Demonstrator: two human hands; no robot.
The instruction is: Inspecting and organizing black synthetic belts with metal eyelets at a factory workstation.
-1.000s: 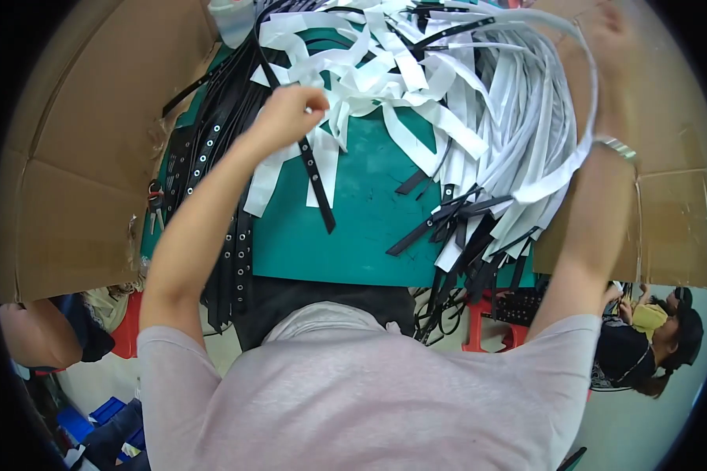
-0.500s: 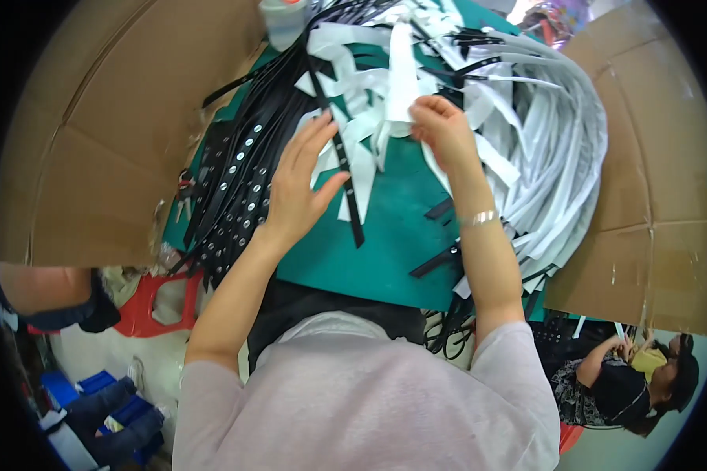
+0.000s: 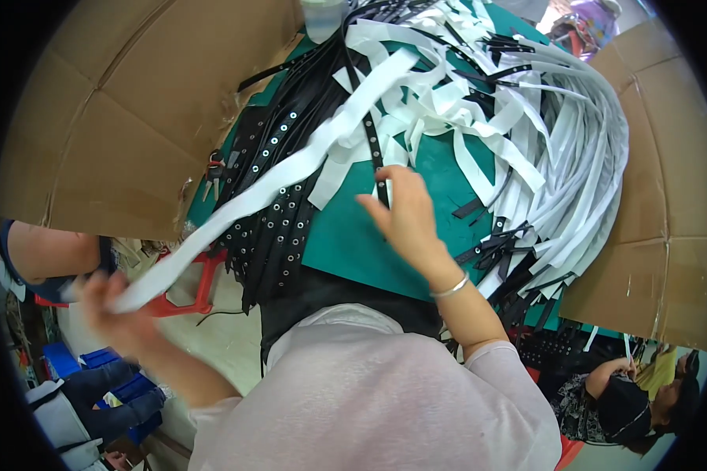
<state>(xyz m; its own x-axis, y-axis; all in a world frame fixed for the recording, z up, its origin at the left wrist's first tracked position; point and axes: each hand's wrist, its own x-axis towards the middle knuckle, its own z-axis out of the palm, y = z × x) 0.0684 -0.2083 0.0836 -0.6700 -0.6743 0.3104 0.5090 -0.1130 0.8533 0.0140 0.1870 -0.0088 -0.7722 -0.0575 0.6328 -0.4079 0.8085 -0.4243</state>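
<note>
My left hand (image 3: 116,314), smeared by motion, is out beyond the table's left side. It grips the end of a long white strip (image 3: 267,184), which stretches up and right across the black straps to the pile. My right hand (image 3: 410,216) hovers over the near part of the green table, thumb and fingers apart. Its fingertips are close to a narrow black strap with eyelets (image 3: 372,141) that hangs from the far side; whether they touch cannot be told. Loose white strips (image 3: 440,110) lie tangled beyond this hand.
Black eyelet straps (image 3: 279,228) drape over the left of the green table (image 3: 353,239). Bundled white strips (image 3: 581,173) curve along the right. Cardboard walls (image 3: 118,110) stand either side. Keys (image 3: 213,174) lie at left, a tub (image 3: 322,20) far off. People sit at both sides.
My left hand has swung down and left, drawing out a white strip. My right hand has left the white strips and come down and left, near the black strap.
</note>
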